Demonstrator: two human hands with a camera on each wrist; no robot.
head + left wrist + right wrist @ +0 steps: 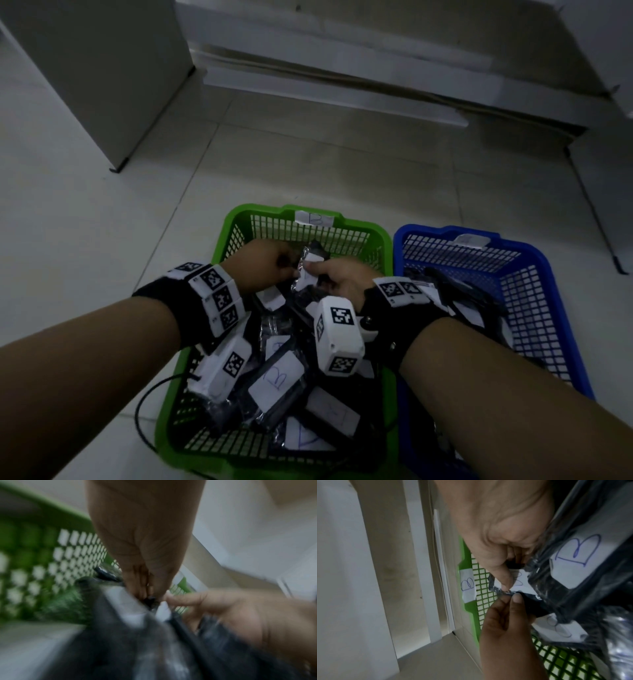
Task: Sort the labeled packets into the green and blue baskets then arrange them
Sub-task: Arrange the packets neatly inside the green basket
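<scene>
On the floor, a green basket [239,214] tagged B holds several black packets with white labels, one reading B [277,378]. To its right, the blue basket [428,233] holds a few more packets [462,301]. Both hands are over the far end of the green basket. My left hand [274,265] and right hand [329,277] pinch opposite sides of one crinkled packet [306,274]. In the right wrist view my right thumb presses on its B label [520,580], and the left fingertips [517,597] grip its edge. The left wrist view is blurred.
A white cabinet [96,68] stands at the back left, and low white furniture [342,85] runs along the back. A black cable [140,411] loops on the tiled floor left of the green basket. A thin black stand leg [596,219] slants at the right.
</scene>
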